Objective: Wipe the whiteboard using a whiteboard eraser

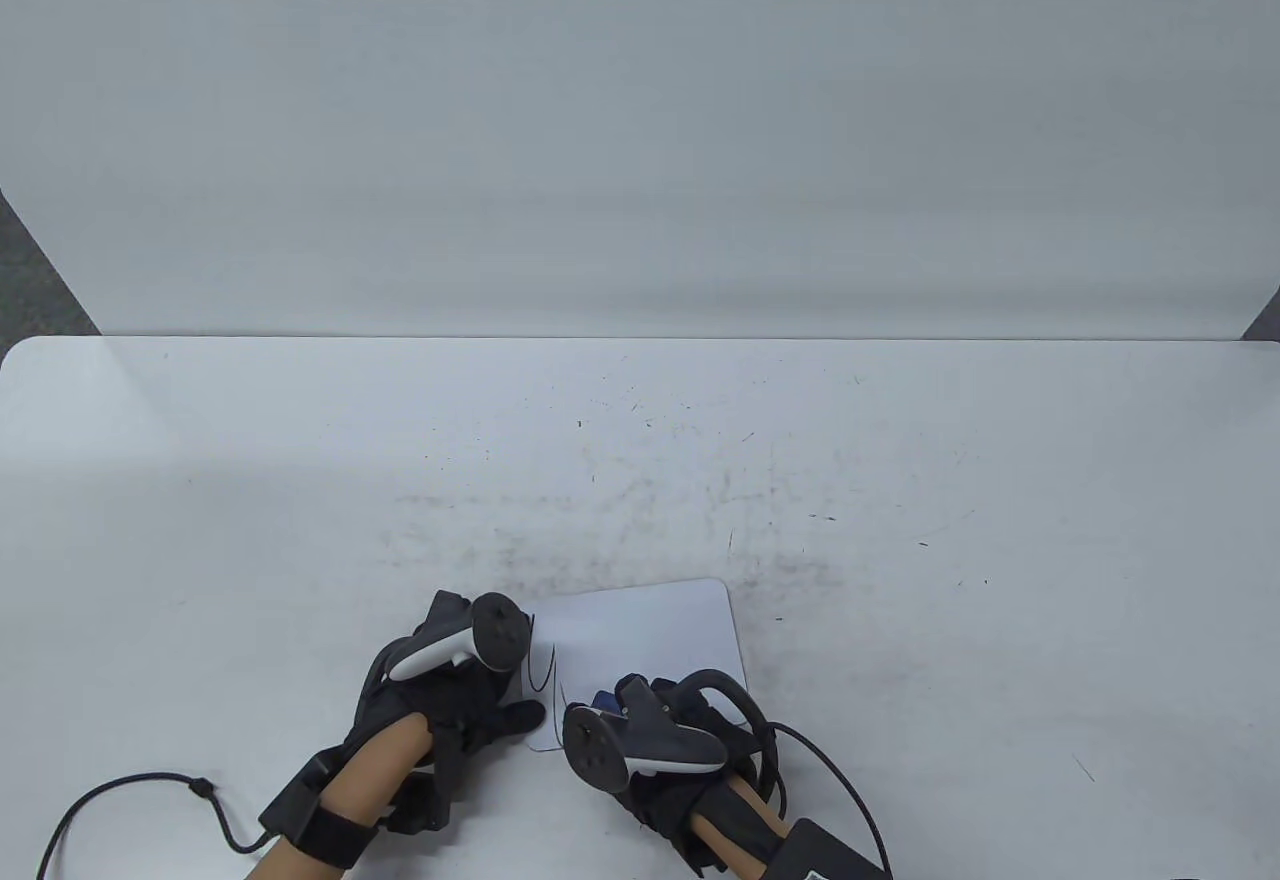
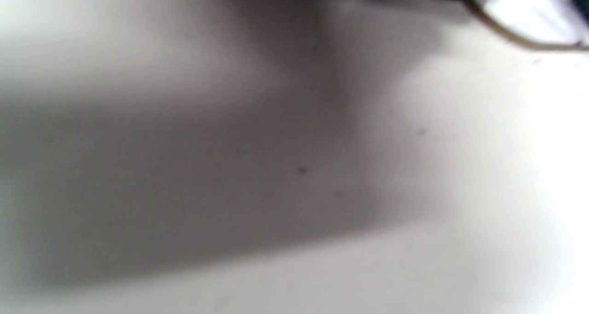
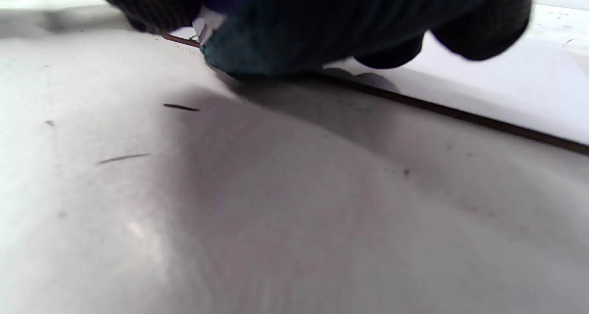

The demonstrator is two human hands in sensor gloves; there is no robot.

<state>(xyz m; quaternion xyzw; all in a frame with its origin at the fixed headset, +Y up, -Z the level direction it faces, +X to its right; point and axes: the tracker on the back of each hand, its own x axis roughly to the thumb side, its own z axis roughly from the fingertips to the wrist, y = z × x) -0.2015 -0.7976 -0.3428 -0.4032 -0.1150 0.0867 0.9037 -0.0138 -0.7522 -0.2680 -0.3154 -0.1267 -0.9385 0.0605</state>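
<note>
A small white whiteboard [image 1: 650, 635] with rounded corners lies flat near the table's front edge, with thin black pen lines at its left part. My left hand [image 1: 470, 695] rests on the board's left edge, thumb on its near left corner. My right hand [image 1: 650, 730] grips a blue whiteboard eraser [image 1: 603, 699] and presses it on the board's near edge. In the right wrist view the gloved fingers [image 3: 349, 24] wrap the dark eraser [image 3: 239, 61] at the board's edge [image 3: 460, 113]. The left wrist view is blurred; a board corner [image 2: 529, 24] shows at the top right.
The white table [image 1: 900, 480] has scuffs and small dark marks in its middle. A grey-white backdrop [image 1: 640, 120] stands behind the far edge. Black cables [image 1: 130, 790] trail from both wrists along the front edge.
</note>
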